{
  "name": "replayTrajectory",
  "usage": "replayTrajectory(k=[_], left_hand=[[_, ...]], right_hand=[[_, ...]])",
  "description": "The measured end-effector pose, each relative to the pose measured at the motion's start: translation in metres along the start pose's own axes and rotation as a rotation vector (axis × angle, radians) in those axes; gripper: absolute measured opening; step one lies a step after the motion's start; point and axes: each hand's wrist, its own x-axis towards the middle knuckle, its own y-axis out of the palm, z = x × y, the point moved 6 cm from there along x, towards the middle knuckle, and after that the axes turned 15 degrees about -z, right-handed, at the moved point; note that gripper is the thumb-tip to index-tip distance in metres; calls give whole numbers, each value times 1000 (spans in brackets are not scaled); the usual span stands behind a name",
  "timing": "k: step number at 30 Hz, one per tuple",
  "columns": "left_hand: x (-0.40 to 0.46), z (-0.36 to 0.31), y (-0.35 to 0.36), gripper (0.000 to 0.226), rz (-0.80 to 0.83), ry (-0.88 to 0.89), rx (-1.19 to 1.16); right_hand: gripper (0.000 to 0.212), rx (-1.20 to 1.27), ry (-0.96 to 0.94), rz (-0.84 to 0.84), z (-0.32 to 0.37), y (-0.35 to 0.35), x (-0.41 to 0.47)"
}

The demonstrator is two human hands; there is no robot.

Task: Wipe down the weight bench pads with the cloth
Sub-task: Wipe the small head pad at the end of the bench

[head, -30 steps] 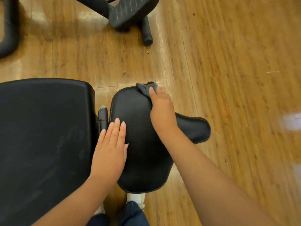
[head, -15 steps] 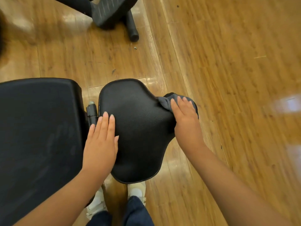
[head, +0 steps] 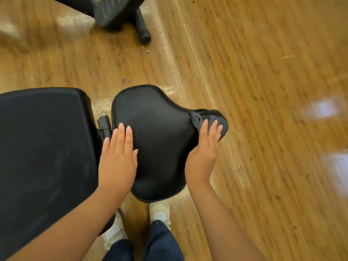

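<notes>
The small black seat pad (head: pixel 158 136) of the weight bench sits in the middle, with the larger black back pad (head: pixel 45 147) to its left. My left hand (head: pixel 117 157) lies flat on the seat pad's left side, fingers straight. My right hand (head: pixel 204 149) presses a dark grey cloth (head: pixel 199 119) onto the narrow right tip of the seat pad, fingers straight over the cloth. Most of the cloth is under my fingers and drapes over the tip.
A black hinge bolt (head: pixel 104 125) shows in the gap between the two pads. The black base of another machine (head: pixel 116 12) stands on the wooden floor (head: pixel 263 91) at the top. My white shoes (head: pixel 160 213) are below the seat pad.
My right hand slid the cloth from the seat pad's far edge to its narrow right tip. My left hand stayed flat on the pad's left side.
</notes>
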Motion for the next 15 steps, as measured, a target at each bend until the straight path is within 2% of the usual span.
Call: replayTrajectory(k=[7,15], left_hand=[[-1,1,2,63,-8,12,-9],[-1,-1,1,60,-9,20,-19]], right_hand=[[67,-39,158,64,18,-3,-55],[75,-85,74,194,16,-23,-103]])
